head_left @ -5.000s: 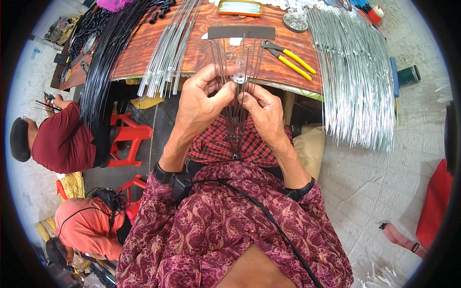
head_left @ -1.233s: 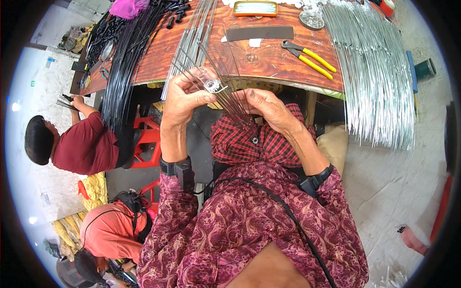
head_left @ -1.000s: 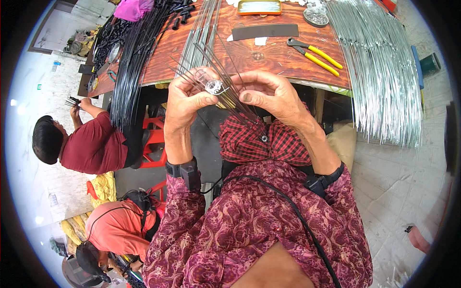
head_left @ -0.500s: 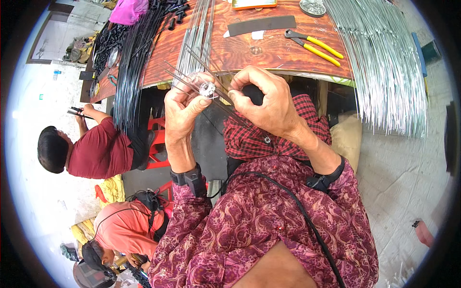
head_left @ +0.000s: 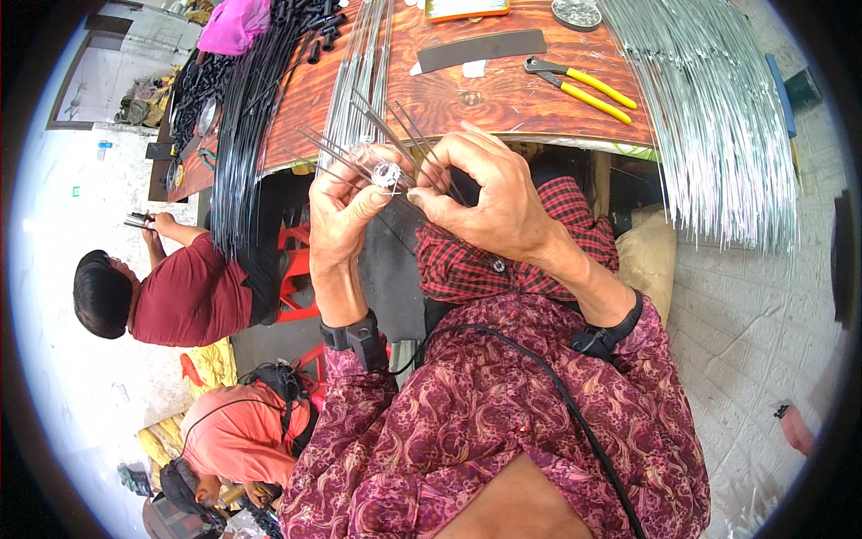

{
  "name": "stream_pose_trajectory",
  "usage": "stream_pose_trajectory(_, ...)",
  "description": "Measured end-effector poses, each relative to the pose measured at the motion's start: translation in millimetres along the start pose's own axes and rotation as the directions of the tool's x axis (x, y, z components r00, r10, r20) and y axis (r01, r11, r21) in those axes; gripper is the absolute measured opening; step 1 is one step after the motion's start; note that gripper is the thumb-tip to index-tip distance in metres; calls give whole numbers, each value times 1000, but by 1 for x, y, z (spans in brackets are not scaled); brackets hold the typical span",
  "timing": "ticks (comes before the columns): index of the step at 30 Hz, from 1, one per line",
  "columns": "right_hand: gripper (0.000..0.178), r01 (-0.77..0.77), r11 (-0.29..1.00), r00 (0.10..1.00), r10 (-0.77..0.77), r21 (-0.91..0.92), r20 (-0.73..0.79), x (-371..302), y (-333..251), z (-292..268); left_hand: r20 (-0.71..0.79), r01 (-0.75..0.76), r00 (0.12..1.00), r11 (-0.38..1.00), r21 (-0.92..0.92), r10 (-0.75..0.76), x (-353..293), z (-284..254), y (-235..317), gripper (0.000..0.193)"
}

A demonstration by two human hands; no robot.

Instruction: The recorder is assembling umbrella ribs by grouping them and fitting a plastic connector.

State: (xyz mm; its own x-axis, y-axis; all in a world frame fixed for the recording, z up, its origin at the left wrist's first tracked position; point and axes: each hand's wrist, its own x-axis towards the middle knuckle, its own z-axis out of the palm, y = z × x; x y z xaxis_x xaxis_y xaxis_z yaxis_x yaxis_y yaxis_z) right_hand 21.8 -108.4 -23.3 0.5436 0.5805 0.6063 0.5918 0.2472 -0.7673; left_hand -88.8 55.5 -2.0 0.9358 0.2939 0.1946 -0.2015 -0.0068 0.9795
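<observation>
A clear, notched round plastic piece (head_left: 386, 173) sits between the thumb and fingers of my left hand (head_left: 339, 216), which is closed on it. Several thin dark metal rods (head_left: 392, 139) fan out around this piece. Just to the right, my right hand (head_left: 494, 193) is closed in a pinch by the rods, thumb and fingertips close to the clear piece. Some rods pass behind its fingers. Exactly where their ends meet the piece is too small to make out. Both hands are above my lap, off the table's near edge.
On the wooden table (head_left: 431, 103) lie yellow-handled pincers (head_left: 584, 90), a dark flat strip (head_left: 480, 51) and silver rods (head_left: 359, 72). Black rods (head_left: 235, 162) overhang at left, a silver bundle (head_left: 718, 144) at right. A round dish (head_left: 576, 14) stands behind. Two people sit at left.
My right hand has turned and moved slightly left and down, closer to the clear piece. More rods now show spread beside its fingers. My left hand has barely moved.
</observation>
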Motion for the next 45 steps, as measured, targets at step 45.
stream_pose_trajectory(45,14,25,980,976,-66,-195,-209,-4,6,-3,-56,6,998,990,-144,-14,11,17,-17,46)
